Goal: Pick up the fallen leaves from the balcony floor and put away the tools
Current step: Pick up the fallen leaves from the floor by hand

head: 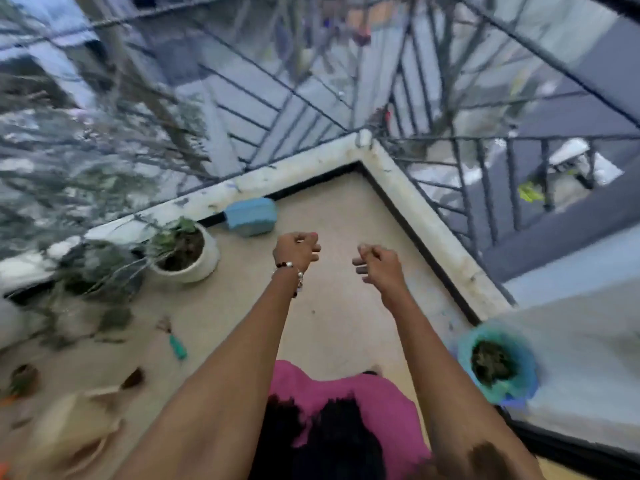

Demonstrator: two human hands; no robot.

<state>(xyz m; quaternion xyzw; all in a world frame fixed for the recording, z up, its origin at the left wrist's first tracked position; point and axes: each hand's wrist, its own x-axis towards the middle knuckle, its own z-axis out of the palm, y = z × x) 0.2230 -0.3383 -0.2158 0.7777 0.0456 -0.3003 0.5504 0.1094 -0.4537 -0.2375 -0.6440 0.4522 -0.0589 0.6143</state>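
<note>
Both my arms reach forward over the beige balcony floor (339, 306). My left hand (296, 249), with a bead bracelet at the wrist, hangs with loosely curled fingers and holds nothing that I can see. My right hand (377, 263) is held the same way, a short gap from the left. A small hand rake with a teal handle (175, 339) lies on the floor at the left. Brown fallen leaves (133, 377) lie near it, along with a blurred pale bag (79, 431) at the lower left. The whole view is motion-blurred.
A white pot with a plant (188, 252) and a dark leafy plant (97, 271) stand by the left kerb. A blue box (251, 216) sits near the corner. A teal-lined bucket of debris (495, 362) stands at the right. Railings (460, 188) fence the white kerb (415, 202).
</note>
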